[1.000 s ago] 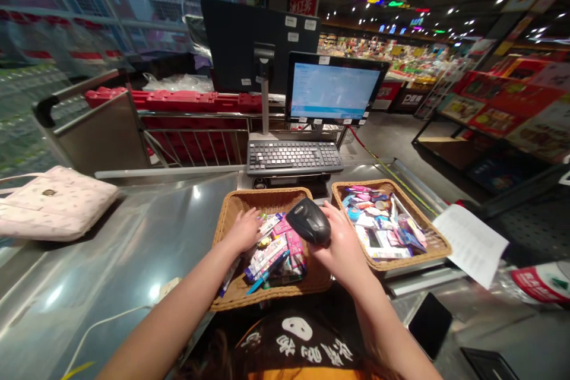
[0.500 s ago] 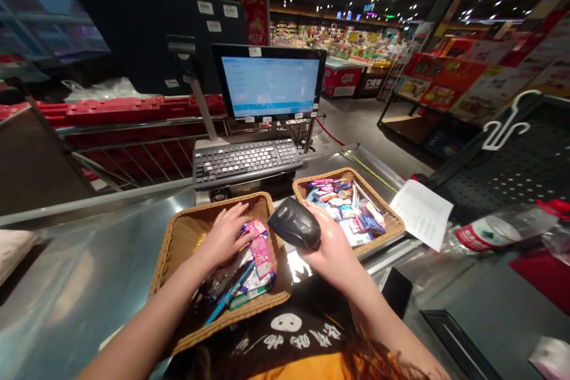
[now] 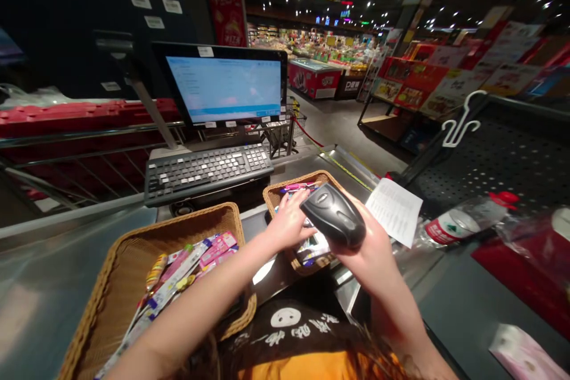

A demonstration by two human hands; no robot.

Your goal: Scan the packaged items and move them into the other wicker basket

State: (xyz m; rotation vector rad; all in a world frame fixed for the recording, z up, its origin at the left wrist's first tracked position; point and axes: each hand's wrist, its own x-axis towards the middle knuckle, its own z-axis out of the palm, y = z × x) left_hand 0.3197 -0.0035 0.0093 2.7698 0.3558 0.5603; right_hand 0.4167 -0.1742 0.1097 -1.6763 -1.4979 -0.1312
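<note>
Scanner (image 3: 335,218) is clamped by fingers of the right hand (image 3: 374,249) over the right basket (image 3: 294,181); left hand (image 3: 288,222) fingers are held apart at its packets (image 3: 314,247). Packets are partly hidden by the scanner, so one could be bumped or mis-grabbed.

A metal counter (image 3: 40,291), shiny at the left and dull grey toward the right, carries two woven baskets side by side. The left basket (image 3: 104,276) sits near the front; the right basket (image 3: 321,175) stands a little farther back, apart from it. A printed sheet of paper (image 3: 396,214) lies just beyond the right basket. Near the paper is a clear bottle (image 3: 452,228) with a red cap (whether standing or lying is hard to tell). A pale packet (image 3: 528,353) rests at the near right.
</note>
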